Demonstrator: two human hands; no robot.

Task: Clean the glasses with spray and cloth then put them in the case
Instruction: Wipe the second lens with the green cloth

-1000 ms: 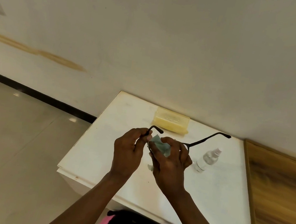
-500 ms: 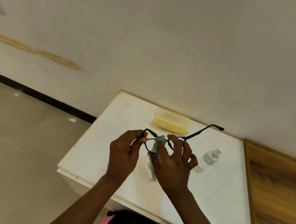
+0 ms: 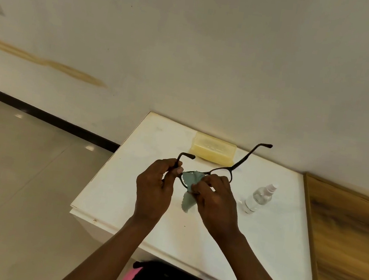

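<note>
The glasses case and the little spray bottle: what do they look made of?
The case looks like translucent yellowish plastic with a dull sheen, light glowing through its walls. The spray bottle seems clear plastic or glass, see-through, with a white nozzle; which one, I cannot tell.

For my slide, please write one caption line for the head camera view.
Left hand holds the black glasses while right hand rubs a lens with the cloth; spray bottle and yellow case wait.

both forearms reach forward, hands raised side by side. left hand [image 3: 156, 187] curled, pinching the glasses [image 3: 219, 169]; right hand [image 3: 216, 198] curled, fingers pinching the cloth [image 3: 191, 184].
</note>
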